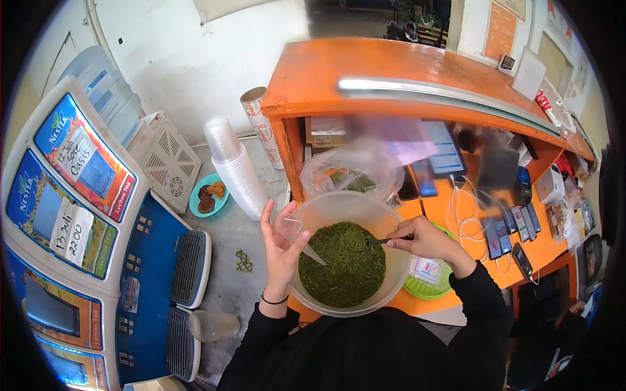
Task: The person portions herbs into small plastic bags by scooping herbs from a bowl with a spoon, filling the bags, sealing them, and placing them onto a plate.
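Observation:
A large translucent tub stands in front of me, its bottom covered with finely chopped green leaves. Over the tub's left rim, my left hand grips a small clear plastic bag between thumb and fingers, the bag's narrow end hanging down over the leaves. My right hand is closed on the handle of a small black utensil; its tip is in the leaves, so whether it is a spoon or a fork I cannot tell. Behind the tub sits a clear plastic bag of greens.
To the left is a drink dispenser, with a plastic pitcher beside it. Stacked clear cups and a turquoise plate stand farther back. A green lidded container is right of the tub. Several phones and cables lie on the orange counter.

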The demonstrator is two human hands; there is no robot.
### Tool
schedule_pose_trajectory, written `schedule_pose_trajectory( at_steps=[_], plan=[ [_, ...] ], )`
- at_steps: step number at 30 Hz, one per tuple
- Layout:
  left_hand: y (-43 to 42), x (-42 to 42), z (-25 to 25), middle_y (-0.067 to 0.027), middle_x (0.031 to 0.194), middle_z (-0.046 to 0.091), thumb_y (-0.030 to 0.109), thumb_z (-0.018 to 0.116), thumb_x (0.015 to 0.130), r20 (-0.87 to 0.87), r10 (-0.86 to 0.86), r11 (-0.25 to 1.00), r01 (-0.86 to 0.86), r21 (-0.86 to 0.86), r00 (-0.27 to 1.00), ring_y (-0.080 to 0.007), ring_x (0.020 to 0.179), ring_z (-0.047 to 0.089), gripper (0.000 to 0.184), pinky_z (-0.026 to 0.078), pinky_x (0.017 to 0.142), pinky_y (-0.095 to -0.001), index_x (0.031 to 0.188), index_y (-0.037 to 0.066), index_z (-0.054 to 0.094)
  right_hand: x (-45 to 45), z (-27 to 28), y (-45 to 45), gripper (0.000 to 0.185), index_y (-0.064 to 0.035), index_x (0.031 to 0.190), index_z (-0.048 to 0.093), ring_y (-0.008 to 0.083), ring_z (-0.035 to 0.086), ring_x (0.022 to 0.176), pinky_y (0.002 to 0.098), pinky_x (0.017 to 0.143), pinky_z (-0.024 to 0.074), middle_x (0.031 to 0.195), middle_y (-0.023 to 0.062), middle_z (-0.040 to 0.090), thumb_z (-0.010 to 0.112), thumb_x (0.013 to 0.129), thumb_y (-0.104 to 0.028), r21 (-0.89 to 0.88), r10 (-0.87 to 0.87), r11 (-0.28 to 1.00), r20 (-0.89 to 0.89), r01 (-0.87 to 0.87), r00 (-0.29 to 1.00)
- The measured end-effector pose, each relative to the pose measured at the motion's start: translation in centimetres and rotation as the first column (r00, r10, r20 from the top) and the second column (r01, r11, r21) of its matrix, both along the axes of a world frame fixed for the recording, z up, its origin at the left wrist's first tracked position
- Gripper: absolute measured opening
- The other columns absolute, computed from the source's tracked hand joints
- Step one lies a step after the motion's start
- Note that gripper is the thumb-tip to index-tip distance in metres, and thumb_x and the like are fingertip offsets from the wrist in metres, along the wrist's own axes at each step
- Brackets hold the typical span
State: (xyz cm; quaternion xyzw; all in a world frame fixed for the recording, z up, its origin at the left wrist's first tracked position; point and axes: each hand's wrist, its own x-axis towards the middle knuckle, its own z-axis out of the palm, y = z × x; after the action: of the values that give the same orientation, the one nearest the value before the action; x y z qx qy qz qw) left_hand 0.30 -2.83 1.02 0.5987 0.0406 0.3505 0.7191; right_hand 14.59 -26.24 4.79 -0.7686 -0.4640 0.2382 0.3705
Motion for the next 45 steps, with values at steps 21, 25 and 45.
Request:
schedule_pose_trajectory(
  at_steps=[21, 25, 45],
  plan=[
    [-0.5, -0.2, 0.0, -0.0161, 0.129, 0.037, 0.006, 0.073, 0.067, -0.205, -0.262, 0.908, 0.312, 0.279, 0.943, -0.0243, 0.118, 0.039, 0.100, 0.036, 0.095, -0.0366, 0.137, 0.013, 0.002, -3.1, 2.6, 3.9, 0.018, -0.0089, 0.089, 0.066, 0.0231, 0.055, 0.061, 0.0319, 0.054, 0.0429, 0.069, 0.0069, 0.051, 0.066, 0.071, -0.010, 0.229, -0.129, 0.973, 0.506, 0.011, 0.853],
    [-0.7, -0.2, 0.4, -0.0157, 0.128, 0.038, 0.002, 0.073, 0.066, -0.173, -0.255, 0.914, 0.296, 0.279, 0.951, -0.0257, 0.118, 0.039, 0.102, 0.034, 0.096, -0.0365, 0.137, 0.013, 0.000, -2.7, 3.6, 2.6, 0.023, -0.0096, 0.093, 0.066, 0.0219, 0.053, 0.065, 0.0308, 0.057, 0.0422, 0.072, 0.0072, 0.052, 0.067, 0.070, -0.008, 0.214, -0.179, 0.972, 0.416, 0.095, 0.891],
    [-0.2, -1.4, 2.8, -0.0131, 0.121, 0.046, -0.003, 0.065, 0.073, -0.188, -0.609, 0.792, 0.603, -0.093, 0.771, -0.0217, 0.106, 0.051, 0.075, 0.041, 0.090, -0.0315, 0.133, 0.003, 0.020, -2.5, 2.5, 5.9, 0.011, -0.0004, 0.090, 0.057, 0.0143, 0.056, 0.069, 0.0265, 0.064, 0.0435, 0.075, 0.0063, 0.058, 0.056, 0.082, -0.009, 0.378, 0.131, 0.922, -0.105, -0.083, 0.986]
  ],
)
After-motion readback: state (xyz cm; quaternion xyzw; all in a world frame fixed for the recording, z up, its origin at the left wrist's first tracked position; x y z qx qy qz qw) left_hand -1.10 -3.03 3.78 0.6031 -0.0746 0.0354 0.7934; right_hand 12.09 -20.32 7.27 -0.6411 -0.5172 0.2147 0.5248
